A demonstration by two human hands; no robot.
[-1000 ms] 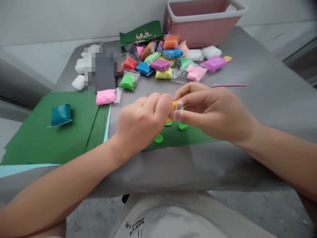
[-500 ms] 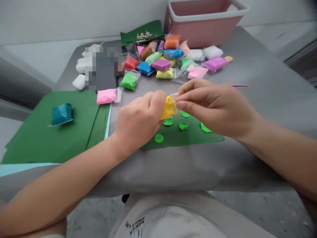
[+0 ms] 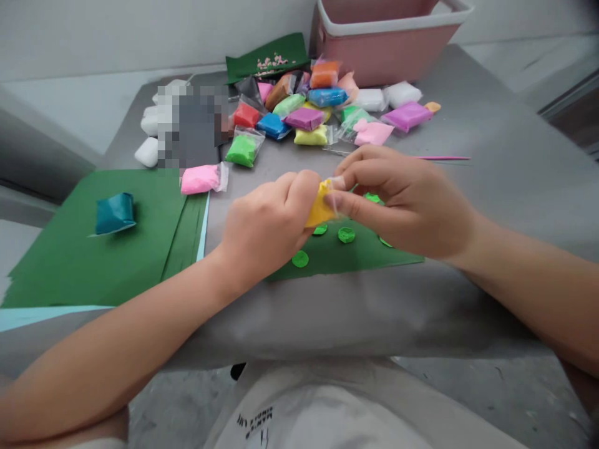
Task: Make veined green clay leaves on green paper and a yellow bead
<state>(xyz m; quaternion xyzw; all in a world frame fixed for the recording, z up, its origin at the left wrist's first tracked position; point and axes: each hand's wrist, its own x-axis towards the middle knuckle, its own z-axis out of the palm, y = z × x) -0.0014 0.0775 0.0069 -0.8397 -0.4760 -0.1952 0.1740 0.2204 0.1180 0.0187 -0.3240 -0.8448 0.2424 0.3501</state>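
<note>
A small clear bag of yellow modelling clay (image 3: 319,207) is held up in front of me. My left hand (image 3: 271,221) is closed around its body. At the bag's open-looking right end, my right hand (image 3: 402,202) pinches the clear plastic between thumb and fingers. Below both hands lies a dark green sheet (image 3: 327,259) bearing several flat bright green clay discs (image 3: 347,235). The hands partly cover the sheet and some of the discs.
Several bagged clays, such as a bright green bag (image 3: 243,149) and a pink bag (image 3: 201,179), spread across the table. A teal packet (image 3: 115,213) rests on green paper (image 3: 60,262) at left. Behind stand a pink bin (image 3: 384,56) and a blossom-decorated green sheet (image 3: 266,55). A pink stick (image 3: 444,158) lies right.
My right thumb and fingers have shifted on the bag's plastic end, and the thumb now reaches over the yellow. My left hand keeps its grip, slightly further right.
</note>
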